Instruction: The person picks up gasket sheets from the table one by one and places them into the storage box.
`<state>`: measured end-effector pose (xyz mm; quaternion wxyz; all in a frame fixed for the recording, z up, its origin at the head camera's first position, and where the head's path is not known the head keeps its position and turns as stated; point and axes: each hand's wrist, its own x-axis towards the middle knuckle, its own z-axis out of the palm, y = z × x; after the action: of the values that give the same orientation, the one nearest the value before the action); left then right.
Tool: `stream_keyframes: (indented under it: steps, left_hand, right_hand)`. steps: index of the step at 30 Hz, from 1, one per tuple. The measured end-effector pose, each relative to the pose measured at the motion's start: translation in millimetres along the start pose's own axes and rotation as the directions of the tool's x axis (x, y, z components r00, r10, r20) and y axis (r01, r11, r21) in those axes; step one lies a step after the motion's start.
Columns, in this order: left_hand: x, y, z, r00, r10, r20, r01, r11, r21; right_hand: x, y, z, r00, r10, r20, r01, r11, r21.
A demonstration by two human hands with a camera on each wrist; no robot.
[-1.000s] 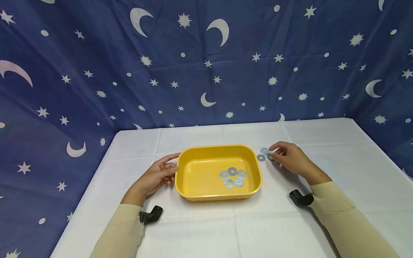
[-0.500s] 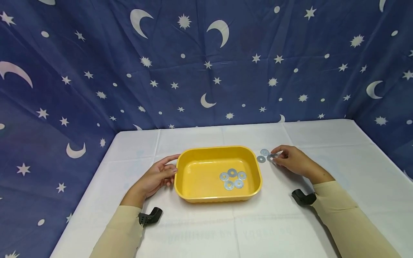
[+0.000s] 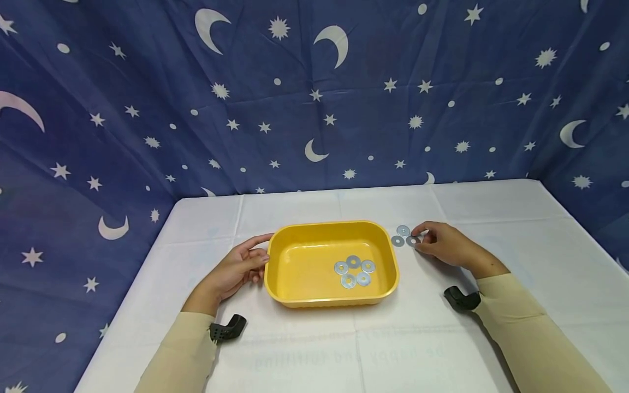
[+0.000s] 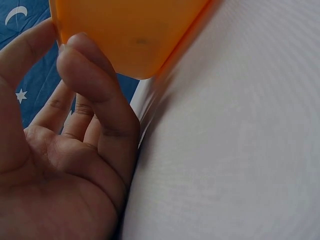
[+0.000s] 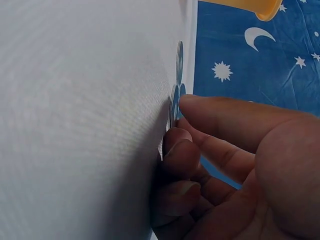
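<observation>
A yellow plastic tray (image 3: 304, 302) stands on the white cloth in the head view. My left hand (image 3: 241, 271) is at its left side, thumb tip at the wall and index finger stretched along the far corner. In the left wrist view, the fingers (image 4: 85, 70) touch the tray's outside. Several flat metal washers (image 3: 348, 281) lie in a ring in the tray's right half. Right of the tray, my right hand (image 3: 444, 243) pinches a washer (image 3: 411, 240) by its edge between thumb and index finger. Against it lie two more washers, a far one (image 3: 403, 231) and a left one (image 3: 397, 241).
A white cloth (image 3: 304, 349) with faint lettering covers the table. Blue star-and-moon fabric (image 3: 245, 82) hangs behind and at the sides. Each wrist wears a black camera mount, the left one (image 3: 228, 328) and the right one (image 3: 462, 299).
The right hand's index finger and thumb have shifted slightly right and nearer, so more of the washer shows between them. The left hand and tray have stayed in place.
</observation>
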<state>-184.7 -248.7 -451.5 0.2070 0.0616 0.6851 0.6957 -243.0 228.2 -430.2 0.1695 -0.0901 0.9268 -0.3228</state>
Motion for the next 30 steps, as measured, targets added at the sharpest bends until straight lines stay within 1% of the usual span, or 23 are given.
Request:
stream_keyframes:
  steps: [6, 13, 18, 30]
  left_hand:
    - [-0.4, -0.2, -0.1, 1.000, -0.004, 0.004, 0.004, 1.000, -0.003]
    - [0.1, 2.5, 1.3, 1.000, -0.015, -0.009, 0.015, 1.000, -0.009]
    - [1.5, 4.3, 0.9, 1.000, -0.018, -0.004, 0.018, 1.000, -0.005]
    - [-0.4, 7.9, 1.2, 1.000, -0.026, -0.005, 0.026, 1.000, -0.018]
  right_hand:
    - [1.9, 2.1, 2.6, 1.000, -0.018, 0.005, 0.018, 1.000, -0.009]
    - [0.4, -1.0, 2.8, 0.999, -0.041, 0.005, 0.041, 0.998, -0.037]
    - [0.6, -0.9, 2.0, 0.999, -0.031, 0.011, 0.032, 0.998, -0.054]
    - [-0.2, -4.0, 0.5, 0.999, -0.035, 0.035, 0.037, 0.998, -0.044]
